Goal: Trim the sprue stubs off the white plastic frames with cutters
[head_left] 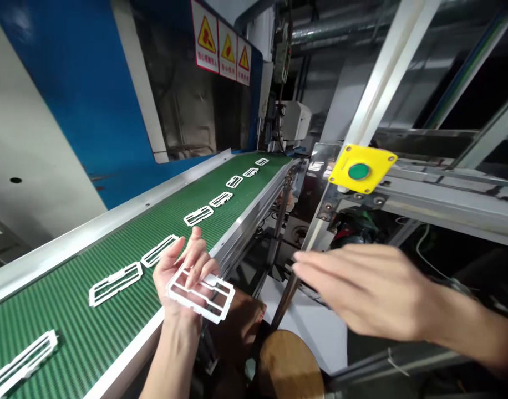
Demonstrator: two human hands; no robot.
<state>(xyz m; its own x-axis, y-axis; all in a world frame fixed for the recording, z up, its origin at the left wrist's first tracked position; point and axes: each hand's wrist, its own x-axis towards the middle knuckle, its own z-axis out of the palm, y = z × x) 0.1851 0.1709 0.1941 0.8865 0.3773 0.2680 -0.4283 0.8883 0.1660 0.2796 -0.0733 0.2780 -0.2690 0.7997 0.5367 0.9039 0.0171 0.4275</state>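
Note:
My left hand (186,271), palm up with curled fingers, holds a white plastic frame (216,313) with long slots. The frame lies tilted across the palm, beyond the near edge of the green conveyor belt (162,210). Off to the right, my right hand (362,291) hangs in the air, slightly blurred. Its fingers are stretched out side by side, with nothing visible in them; the thumb is hidden. Just past my left fingers, another white frame (159,250) rests on the belt, partly covered by the thumb. A further frame (116,284) lies left of it.
More white frames (199,215) sit in a line up the belt, and one (23,363) is at the lower left. A green button on a yellow box (362,169) is mounted on a metal post. Below stands a round wooden stool (290,366). A blue machine (83,83) borders the belt.

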